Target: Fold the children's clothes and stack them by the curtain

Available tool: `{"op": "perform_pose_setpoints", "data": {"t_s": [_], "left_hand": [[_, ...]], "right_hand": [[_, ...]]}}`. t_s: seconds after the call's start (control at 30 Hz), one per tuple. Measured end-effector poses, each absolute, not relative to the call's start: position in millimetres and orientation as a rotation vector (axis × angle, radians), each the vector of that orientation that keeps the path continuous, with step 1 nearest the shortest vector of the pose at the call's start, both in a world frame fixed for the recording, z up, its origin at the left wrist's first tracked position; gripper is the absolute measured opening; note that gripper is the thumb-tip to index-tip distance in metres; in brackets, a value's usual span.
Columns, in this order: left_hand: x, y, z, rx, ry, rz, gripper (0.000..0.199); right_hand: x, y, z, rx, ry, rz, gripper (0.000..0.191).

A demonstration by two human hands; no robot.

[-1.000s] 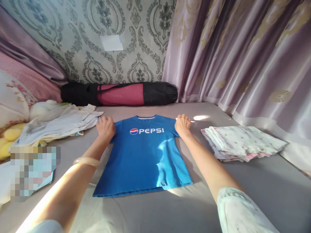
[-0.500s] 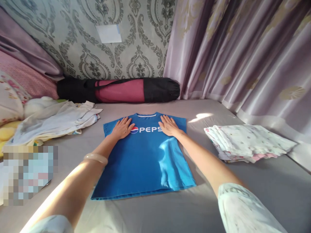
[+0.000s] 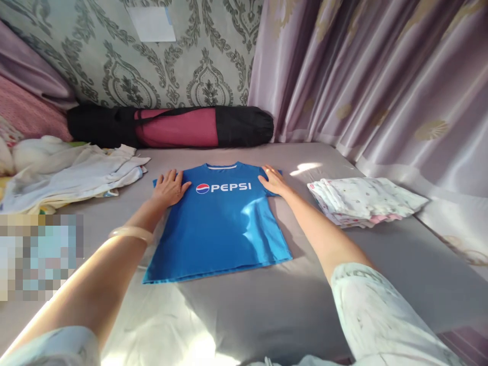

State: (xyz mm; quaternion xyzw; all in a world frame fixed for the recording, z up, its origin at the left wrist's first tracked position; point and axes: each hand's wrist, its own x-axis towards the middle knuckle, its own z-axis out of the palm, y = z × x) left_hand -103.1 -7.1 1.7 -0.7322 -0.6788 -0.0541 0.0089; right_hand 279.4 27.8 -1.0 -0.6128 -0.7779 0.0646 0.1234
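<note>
Left hand (image 3: 169, 189) is shifting outward from chest to sleeve, the blue T-shirt (image 3: 217, 223) is lying flat on the grey sheet (image 3: 244, 305), right hand (image 3: 274, 180) is mirroring — fingers open on both. Behind, patterned wallpaper (image 3: 209, 76) is meeting lilac curtains (image 3: 343, 76).

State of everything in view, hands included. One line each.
blue T-shirt: spread out, front up
left hand: open, palm down on the T-shirt
right hand: open, palm down on the T-shirt
folded clothes: stacked
light garments: loosely piled
long bag: lying along the wall
purple curtain: hanging in folds
grey sheet: spread, partly sunlit
</note>
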Motion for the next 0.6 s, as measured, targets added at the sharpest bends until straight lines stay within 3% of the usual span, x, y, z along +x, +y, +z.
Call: {"op": "perform_pose_setpoints", "data": {"t_s": [0.17, 0.3, 0.43, 0.6], "left_hand": [[-69.9, -48.5, 26.7, -2.443, -1.972, -0.245, 0.056], [-37.6, -94.2, 36.9, -2.797, -1.826, -0.295, 0.050], [-11.2, -145.4, 43.7, -3.071, -1.714, -0.191, 0.046], [5.6, -205.1, 52.7, -3.260, -1.586, -0.225, 0.040]], "right_hand": [[286.3, -19.9, 22.5, -1.833, -1.982, 0.120, 0.038], [291.5, -77.1, 37.4, -1.913, -2.079, 0.516, 0.024], [298.3, -125.2, 41.5, -1.735, -2.181, 0.806, 0.018], [306.8, -166.8, 45.0, -1.556, -2.362, 0.822, 0.036]]}}
